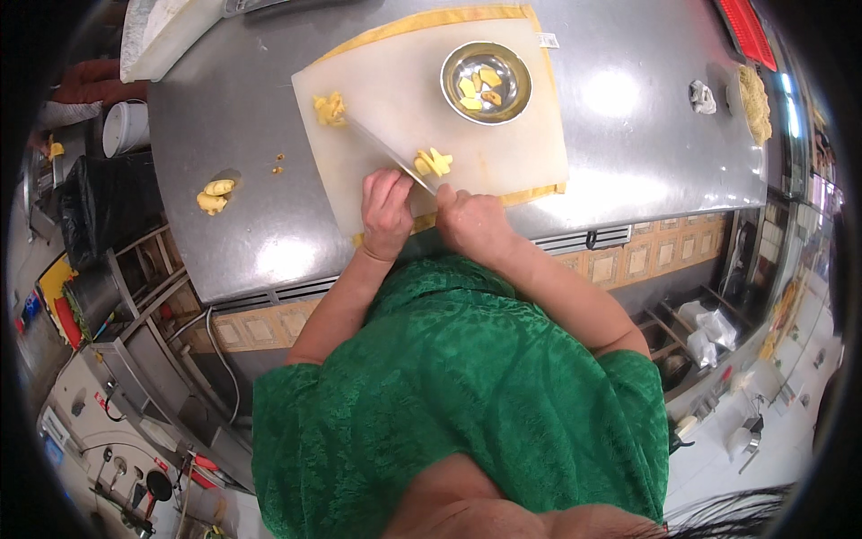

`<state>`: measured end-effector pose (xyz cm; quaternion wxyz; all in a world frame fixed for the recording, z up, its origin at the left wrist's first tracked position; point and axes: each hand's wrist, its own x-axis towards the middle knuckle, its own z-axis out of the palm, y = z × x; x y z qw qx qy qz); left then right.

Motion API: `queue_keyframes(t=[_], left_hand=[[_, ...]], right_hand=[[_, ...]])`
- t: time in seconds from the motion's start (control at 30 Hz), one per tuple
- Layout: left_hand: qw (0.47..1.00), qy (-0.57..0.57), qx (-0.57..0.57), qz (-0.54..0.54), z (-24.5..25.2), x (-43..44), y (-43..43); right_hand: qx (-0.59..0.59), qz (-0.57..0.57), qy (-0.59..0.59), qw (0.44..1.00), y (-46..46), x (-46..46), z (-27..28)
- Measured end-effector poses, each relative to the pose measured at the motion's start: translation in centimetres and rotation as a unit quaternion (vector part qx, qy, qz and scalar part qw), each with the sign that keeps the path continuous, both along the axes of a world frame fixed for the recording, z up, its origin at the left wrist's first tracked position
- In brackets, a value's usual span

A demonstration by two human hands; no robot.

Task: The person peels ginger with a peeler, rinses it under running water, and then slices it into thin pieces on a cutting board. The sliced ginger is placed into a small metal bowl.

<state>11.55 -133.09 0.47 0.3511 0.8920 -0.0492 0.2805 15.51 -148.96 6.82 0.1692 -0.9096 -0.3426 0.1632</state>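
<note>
My right hand [471, 219] is closed round the handle of a kitchen knife [384, 147], whose blade slants up and left over a white cutting board [397, 74]. My left hand [388, 205] has its fingers bent down on the board, against the left side of the blade; whether something is under the fingertips is hidden. Right of the blade lie pale yellow slices [433, 162], seemingly ginger. By the blade's far end sits a small heap of yellow pieces [329, 109]. A steel bowl [518, 101] on the board's far right part holds several cut pieces.
Two peeled yellow pieces [214, 196] and brown scraps [277, 165] lie on the steel table [262, 114] at left. A white container [168, 40] stands at far left. At right are crumpled white plastic [702, 97], a bowl of yellowish food [754, 106] and a red basket [747, 30].
</note>
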Motion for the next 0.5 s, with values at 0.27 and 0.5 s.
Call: queue_keyframes(t=[0.27,0.5], left_hand=[[1.0,-0.013,0.013,0.006,0.3,0.1,0.0],[1.0,-0.016,-0.006,0.003,-0.2,0.0,0.0]], right_hand=[[0.005,0.0,0.002,1.0,-1.9,-2.1,2.8],[0.018,0.001,-0.017,1.0,0.8,0.2,0.0]])
